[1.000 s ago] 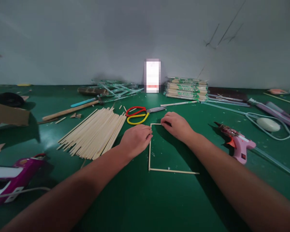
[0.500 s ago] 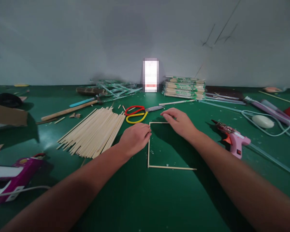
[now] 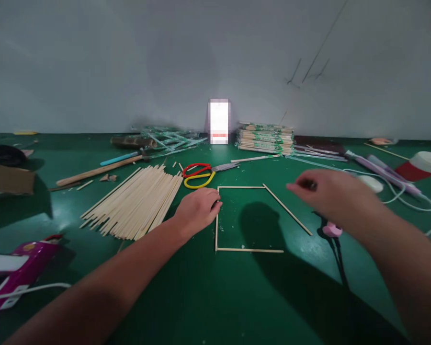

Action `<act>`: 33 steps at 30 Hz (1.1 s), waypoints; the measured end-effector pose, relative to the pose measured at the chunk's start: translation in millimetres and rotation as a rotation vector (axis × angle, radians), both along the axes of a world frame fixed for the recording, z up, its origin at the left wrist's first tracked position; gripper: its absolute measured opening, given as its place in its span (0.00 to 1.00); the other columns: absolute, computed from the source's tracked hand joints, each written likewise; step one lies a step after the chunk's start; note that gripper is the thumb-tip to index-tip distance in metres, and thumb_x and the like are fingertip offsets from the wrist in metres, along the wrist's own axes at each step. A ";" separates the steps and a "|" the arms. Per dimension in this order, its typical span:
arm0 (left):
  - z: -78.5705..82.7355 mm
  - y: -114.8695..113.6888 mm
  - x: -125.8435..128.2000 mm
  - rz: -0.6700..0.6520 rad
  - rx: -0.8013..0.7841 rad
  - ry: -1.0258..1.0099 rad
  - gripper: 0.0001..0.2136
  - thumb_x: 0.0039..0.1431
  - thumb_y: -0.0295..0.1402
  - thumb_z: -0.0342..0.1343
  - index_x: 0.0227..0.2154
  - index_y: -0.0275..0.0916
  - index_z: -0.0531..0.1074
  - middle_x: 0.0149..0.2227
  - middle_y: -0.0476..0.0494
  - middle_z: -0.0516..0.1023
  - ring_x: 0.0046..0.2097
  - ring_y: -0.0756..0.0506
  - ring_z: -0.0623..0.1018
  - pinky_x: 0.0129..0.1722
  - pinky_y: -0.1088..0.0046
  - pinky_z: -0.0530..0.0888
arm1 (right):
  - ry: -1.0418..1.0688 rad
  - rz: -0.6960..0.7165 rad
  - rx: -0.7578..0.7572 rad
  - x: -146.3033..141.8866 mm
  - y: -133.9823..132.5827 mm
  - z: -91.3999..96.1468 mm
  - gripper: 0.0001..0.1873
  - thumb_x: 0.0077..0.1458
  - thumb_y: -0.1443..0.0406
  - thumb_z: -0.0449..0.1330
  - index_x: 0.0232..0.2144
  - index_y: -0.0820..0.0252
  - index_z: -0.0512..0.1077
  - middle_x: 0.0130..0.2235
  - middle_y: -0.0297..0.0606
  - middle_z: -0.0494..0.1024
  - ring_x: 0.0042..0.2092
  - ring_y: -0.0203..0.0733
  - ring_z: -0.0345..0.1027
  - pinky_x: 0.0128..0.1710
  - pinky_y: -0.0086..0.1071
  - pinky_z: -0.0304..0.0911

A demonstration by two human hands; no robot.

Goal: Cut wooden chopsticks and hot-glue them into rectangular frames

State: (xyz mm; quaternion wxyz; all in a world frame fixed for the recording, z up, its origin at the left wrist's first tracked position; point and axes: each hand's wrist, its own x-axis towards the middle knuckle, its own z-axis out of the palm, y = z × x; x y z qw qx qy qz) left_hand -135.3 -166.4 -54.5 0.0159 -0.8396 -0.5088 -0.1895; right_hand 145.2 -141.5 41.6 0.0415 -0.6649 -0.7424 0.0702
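My left hand [image 3: 198, 209] is closed on the upper part of a thin wooden stick [image 3: 216, 235] lying on the green table. That stick forms the left side of an open outline. A top stick [image 3: 241, 187] and a bottom stick [image 3: 249, 250] run right from its ends. Another stick [image 3: 287, 209] slants down and right from the top stick's right end. Blurred and with curled fingers, my right hand [image 3: 319, 191] is over the pink glue gun [image 3: 332, 230], hiding most of it. Whether it grips the gun is unclear.
Loose sticks [image 3: 132, 203] lie left of my left hand. Scissors [image 3: 201, 176] with red and yellow handles rest beyond it. A purple glue gun [image 3: 25, 268] is at lower left. Wrapped stick bundles [image 3: 266, 138] and a bright blurred screen [image 3: 219, 120] stand by the wall.
My right hand has moved right, from the top stick to over the pink glue gun. The slanting stick now shows. My left hand stays at the left stick; the view has shifted slightly.
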 end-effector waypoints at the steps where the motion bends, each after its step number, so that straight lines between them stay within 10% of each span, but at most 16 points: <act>1: 0.3 0.2 0.2 0.000 -0.003 0.004 0.08 0.60 0.32 0.50 0.35 0.36 0.74 0.40 0.42 0.78 0.42 0.44 0.76 0.41 0.67 0.74 | -0.107 -0.015 -0.090 2.2 -2.5 -10.7 0.16 0.53 0.50 0.55 0.27 0.53 0.73 0.29 0.40 0.76 0.30 0.48 0.69 0.24 0.36 0.56; 7: 3.4 -0.2 1.0 -0.005 -0.004 0.009 0.09 0.60 0.32 0.49 0.35 0.36 0.74 0.38 0.41 0.78 0.41 0.45 0.76 0.42 0.67 0.74 | -0.285 -0.011 -0.141 6.8 -17.6 -52.8 0.14 0.57 0.56 0.50 0.29 0.57 0.71 0.31 0.41 0.77 0.34 0.48 0.71 0.25 0.33 0.52; 18: 4.8 -0.9 2.4 -0.006 -0.006 0.036 0.07 0.59 0.31 0.51 0.35 0.36 0.73 0.41 0.40 0.77 0.42 0.44 0.76 0.41 0.66 0.74 | 0.021 0.093 -0.192 12.4 -26.4 -64.5 0.08 0.50 0.59 0.57 0.24 0.55 0.72 0.27 0.35 0.76 0.27 0.40 0.68 0.23 0.31 0.52; 33: 2.0 -0.5 1.4 -0.025 0.014 0.022 0.08 0.58 0.31 0.51 0.36 0.36 0.73 0.42 0.40 0.77 0.44 0.44 0.75 0.42 0.66 0.73 | 0.242 0.083 -0.219 1.5 -23.8 -77.9 0.20 0.51 0.64 0.55 0.47 0.56 0.72 0.27 0.31 0.78 0.24 0.36 0.67 0.24 0.29 0.56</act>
